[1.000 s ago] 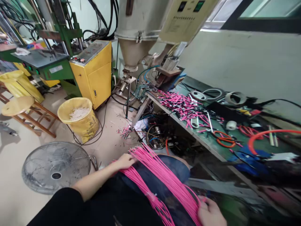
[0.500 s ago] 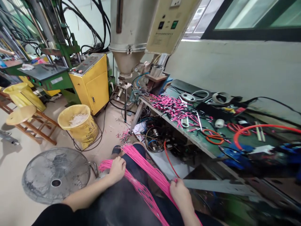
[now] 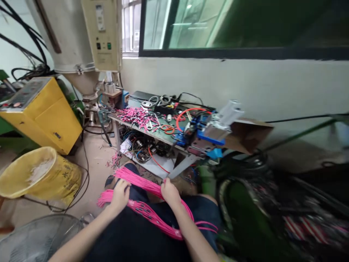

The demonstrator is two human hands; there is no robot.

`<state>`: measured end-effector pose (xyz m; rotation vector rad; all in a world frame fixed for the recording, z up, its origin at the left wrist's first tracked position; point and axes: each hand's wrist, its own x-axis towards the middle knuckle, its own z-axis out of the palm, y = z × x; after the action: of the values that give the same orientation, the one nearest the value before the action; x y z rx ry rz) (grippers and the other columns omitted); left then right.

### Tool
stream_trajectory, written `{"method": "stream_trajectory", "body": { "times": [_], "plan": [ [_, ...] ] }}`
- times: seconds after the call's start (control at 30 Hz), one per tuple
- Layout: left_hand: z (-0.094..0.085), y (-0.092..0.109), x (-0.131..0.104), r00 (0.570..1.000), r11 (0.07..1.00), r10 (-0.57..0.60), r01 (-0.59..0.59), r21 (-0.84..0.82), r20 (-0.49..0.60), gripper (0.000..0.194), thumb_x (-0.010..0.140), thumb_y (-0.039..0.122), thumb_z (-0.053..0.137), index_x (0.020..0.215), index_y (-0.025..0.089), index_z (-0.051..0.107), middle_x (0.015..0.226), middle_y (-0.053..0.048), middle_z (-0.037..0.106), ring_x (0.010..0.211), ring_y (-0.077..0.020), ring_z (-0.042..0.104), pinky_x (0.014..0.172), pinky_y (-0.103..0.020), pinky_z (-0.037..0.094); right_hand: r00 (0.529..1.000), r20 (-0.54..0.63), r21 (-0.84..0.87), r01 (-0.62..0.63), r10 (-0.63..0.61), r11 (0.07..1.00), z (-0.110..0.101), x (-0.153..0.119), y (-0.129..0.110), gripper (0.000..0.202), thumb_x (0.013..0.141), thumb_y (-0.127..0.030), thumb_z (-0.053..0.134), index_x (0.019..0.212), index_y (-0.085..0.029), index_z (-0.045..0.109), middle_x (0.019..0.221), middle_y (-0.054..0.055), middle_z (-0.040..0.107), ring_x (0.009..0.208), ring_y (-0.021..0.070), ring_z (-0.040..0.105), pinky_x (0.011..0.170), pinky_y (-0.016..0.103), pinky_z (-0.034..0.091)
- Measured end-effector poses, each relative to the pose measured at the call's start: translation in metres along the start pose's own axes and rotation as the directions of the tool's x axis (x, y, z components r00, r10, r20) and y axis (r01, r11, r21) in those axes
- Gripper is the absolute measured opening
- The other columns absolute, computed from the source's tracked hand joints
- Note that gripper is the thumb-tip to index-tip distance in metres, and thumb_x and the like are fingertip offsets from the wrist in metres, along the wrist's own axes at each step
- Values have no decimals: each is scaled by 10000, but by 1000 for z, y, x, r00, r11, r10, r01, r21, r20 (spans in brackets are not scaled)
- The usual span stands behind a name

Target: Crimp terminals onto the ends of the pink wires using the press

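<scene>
Long pink cords lie in two bundles across my lap. My left hand (image 3: 121, 194) is closed at the far-left part of the nearer bundle (image 3: 152, 216), whose loose ends fan out beyond the fingers. My right hand (image 3: 169, 193) is closed round the farther bundle (image 3: 139, 181), which stretches from it toward my knees at the left. Behind my right forearm the cords curve down, and a few thin strands stick out to the right.
A green bench (image 3: 163, 136) carries a pile of short pink and black pieces (image 3: 137, 115), cable coils and a metal device (image 3: 215, 129). To the left stand a yellow bin (image 3: 65, 178), a yellow cabinet (image 3: 54, 116) and a floor fan (image 3: 40, 240).
The view has swung to the right, bringing the bench's metal device and dark machinery into sight. Both hands keep their hold on the pink cords and now sit closer together.
</scene>
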<state>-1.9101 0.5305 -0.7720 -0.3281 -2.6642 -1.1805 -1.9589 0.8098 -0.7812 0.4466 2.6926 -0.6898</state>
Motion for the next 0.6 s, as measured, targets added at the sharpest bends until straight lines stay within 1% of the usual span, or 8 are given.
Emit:
{"method": "stream_trajectory", "body": {
  "times": [0.07,0.17,0.27,0.33,0.37,0.43,0.5,0.6],
  "plan": [
    [6,27,15,996,995,92,-92,-27,20,211,983,159,452,963,195,659,971,-89,674,975,-236,643,902,-392,539,999,-33,58,4,-2,998,-5,-6,-1,316,1018,-214,443,1278,-108,588,1063,186,743,1048,308,722,951,434,492],
    [16,64,42,976,979,203,-200,-43,79,225,1010,193,449,1041,191,672,1043,-105,694,1043,-240,647,953,-396,532,994,-107,182,21,-1,983,-15,-13,0,283,1025,-267,520,1252,-120,604,1003,109,730,969,261,713,956,453,500],
    [26,92,70,943,960,279,-277,-35,179,241,1012,244,490,1154,185,675,1161,-131,706,1140,-271,630,1034,-441,493,974,-225,354,93,-12,930,-31,-20,5,252,1025,-277,511,1202,-131,616,967,85,719,918,234,695,922,416,509],
    [32,104,84,919,952,299,-304,-21,257,257,996,283,539,1175,178,690,1195,-144,717,1153,-297,628,1049,-473,470,949,-313,470,193,-42,861,-41,-25,9,229,1016,-283,488,1127,-146,635,942,72,714,901,214,680,888,358,512],
    [34,108,88,907,951,300,-310,-14,296,249,986,296,558,1144,176,709,1171,-144,732,1126,-305,639,1041,-481,465,932,-358,521,249,-56,817,-46,-28,10,229,1007,-302,487,1079,-154,646,926,64,709,886,205,670,865,333,513],
    [37,115,93,882,950,294,-313,-7,368,229,978,305,562,1011,178,749,1044,-134,765,1028,-305,667,1005,-483,465,893,-446,602,350,-61,717,-55,-34,13,258,978,-366,508,998,-162,666,915,58,692,846,193,643,816,308,519],
    [38,120,95,862,952,282,-305,-13,421,282,990,312,523,914,184,763,950,-126,779,962,-306,680,978,-484,464,852,-522,659,428,-33,618,-64,-40,15,309,926,-433,559,972,-158,692,911,57,668,778,183,609,757,311,522],
    [37,131,104,851,964,253,-260,-50,460,378,1016,343,444,966,180,781,976,-147,793,963,-324,698,967,-501,469,810,-586,718,501,31,484,-80,-48,20,354,842,-453,637,1008,-155,733,850,37,641,682,163,560,671,311,514]
  ]
}}
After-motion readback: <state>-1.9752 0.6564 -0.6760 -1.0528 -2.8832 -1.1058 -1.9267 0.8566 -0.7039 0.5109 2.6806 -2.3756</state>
